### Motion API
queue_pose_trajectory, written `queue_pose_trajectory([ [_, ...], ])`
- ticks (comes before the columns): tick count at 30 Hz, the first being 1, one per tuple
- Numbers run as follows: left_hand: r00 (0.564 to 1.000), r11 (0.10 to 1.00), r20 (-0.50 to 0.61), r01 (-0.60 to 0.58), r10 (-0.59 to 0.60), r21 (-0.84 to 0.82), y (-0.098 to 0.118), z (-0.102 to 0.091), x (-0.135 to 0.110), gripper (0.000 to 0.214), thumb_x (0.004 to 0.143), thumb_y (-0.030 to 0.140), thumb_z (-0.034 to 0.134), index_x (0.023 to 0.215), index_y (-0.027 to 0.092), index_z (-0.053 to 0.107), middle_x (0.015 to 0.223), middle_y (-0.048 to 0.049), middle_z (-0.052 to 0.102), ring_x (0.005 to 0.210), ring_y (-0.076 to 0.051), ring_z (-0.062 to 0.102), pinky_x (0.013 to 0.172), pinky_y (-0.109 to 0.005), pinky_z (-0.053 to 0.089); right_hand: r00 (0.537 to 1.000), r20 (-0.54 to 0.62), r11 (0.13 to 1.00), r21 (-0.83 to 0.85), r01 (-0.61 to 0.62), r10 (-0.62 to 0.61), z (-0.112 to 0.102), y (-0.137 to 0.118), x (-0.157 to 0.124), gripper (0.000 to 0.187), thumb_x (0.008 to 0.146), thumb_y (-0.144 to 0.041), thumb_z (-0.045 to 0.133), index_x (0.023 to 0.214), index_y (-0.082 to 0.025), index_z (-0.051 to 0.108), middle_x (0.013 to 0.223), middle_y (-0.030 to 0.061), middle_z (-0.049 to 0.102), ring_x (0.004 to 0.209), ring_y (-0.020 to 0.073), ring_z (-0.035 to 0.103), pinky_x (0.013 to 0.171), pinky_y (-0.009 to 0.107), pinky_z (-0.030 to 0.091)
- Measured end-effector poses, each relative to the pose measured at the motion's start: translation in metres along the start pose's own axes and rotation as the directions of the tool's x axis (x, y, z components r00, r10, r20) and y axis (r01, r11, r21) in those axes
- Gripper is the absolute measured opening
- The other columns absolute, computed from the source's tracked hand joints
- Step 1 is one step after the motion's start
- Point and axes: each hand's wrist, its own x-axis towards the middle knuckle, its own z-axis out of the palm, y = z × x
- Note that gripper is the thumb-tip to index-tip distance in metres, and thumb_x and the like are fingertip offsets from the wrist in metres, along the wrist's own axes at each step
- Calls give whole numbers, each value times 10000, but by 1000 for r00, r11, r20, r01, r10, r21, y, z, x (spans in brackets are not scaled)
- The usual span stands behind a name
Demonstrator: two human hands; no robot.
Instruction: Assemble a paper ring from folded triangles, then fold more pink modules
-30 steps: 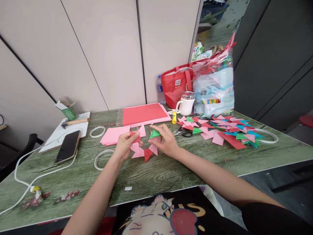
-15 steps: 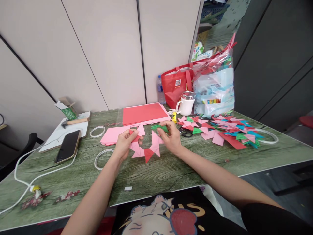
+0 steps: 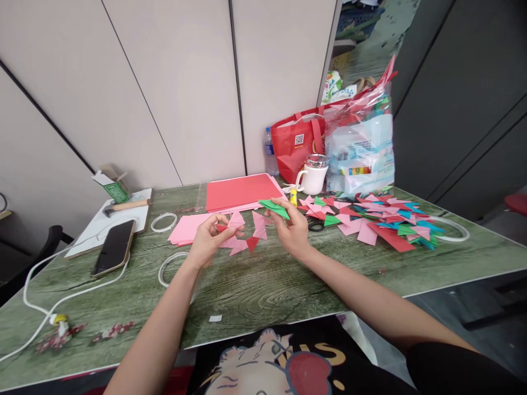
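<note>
over the tabletop [image 3: 263, 299], the left hand [image 3: 206, 238] pinches a paper chain [image 3: 236, 220]; the right hand [image 3: 294, 233] grips folded green paper [image 3: 274, 207].

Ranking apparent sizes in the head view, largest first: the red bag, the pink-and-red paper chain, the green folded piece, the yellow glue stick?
1. Red bag
2. Pink-and-red paper chain, partly covered by the left hand
3. Green folded piece, in the right hand
4. Yellow glue stick
</note>
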Motion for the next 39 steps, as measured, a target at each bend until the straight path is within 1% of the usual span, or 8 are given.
queue_pose_trajectory([
  [4, 999, 996, -19, -25, 27, 91, -3, 1, 0, 315, 657, 299, 703, 883, 173, 521, 857, -67, 715, 816, -232, 678, 732, -341, 507, 996, 27, 996, 9, 87, -88, -2, -4, 2, 158, 839, -242, 526, 978, -228, 599, 880, 37, 659, 826, 173, 627, 757, 331, 504],
  [7, 999, 981, -3, -50, 52, 185, -6, 1, 0, 334, 670, 323, 687, 939, 138, 615, 877, -89, 713, 829, -233, 668, 733, -328, 514, 989, 35, 990, -22, 142, -142, -2, -8, 4, 139, 847, -225, 512, 931, -223, 623, 956, 59, 629, 906, 179, 598, 806, 347, 483],
  [17, 995, 943, -12, -93, 102, 320, -6, 1, 1, 157, 663, 273, 691, 754, 149, 721, 818, -72, 725, 811, -209, 655, 755, -311, 515, 956, 151, 965, -41, 260, -251, 1, -17, -4, 130, 804, -138, 551, 912, -201, 588, 819, 49, 619, 802, 173, 575, 726, 339, 478],
  [22, 988, 925, -5, -143, 154, 353, -6, 4, 1, 111, 635, 234, 703, 711, 153, 712, 814, -78, 717, 822, -203, 648, 764, -313, 518, 957, 159, 969, -20, 248, -242, 3, -17, -7, 164, 806, -150, 543, 958, -212, 553, 865, 59, 624, 854, 188, 582, 757, 360, 483],
  [29, 997, 925, 14, -71, 71, 373, -7, 10, -2, 186, 647, 237, 670, 801, 133, 693, 816, -72, 712, 757, -191, 659, 759, -324, 529, 968, 161, 980, -30, 198, -190, 5, -14, -10, 89, 820, -166, 505, 897, -196, 539, 839, 54, 601, 809, 174, 577, 734, 334, 477],
  [31, 997, 926, 17, -74, 73, 371, -8, 10, -2, 254, 646, 236, 671, 879, 136, 684, 836, -68, 710, 773, -187, 657, 778, -329, 526, 976, 166, 989, -21, 146, -141, 6, -14, -12, 88, 814, -177, 514, 897, -195, 537, 828, 50, 601, 789, 171, 586, 724, 326, 481],
  [34, 995, 917, 52, -99, 86, 386, -9, 9, -2, 258, 644, 250, 680, 880, 145, 689, 872, -76, 708, 804, -199, 650, 767, -332, 530, 982, 183, 996, 73, -60, 45, 8, -14, -15, 164, 820, -210, 513, 982, -199, 493, 760, 23, 602, 675, 147, 609, 659, 295, 501],
  [39, 985, 856, 111, -171, 134, 488, -11, 7, 0, 150, 738, 254, 600, 816, 176, 702, 841, -59, 715, 794, -186, 641, 748, -303, 510, 955, 156, 907, 304, -291, 254, 11, -11, -12, 225, 800, -242, 535, 995, -216, 427, 704, -20, 575, 624, 131, 633, 590, 257, 519],
])
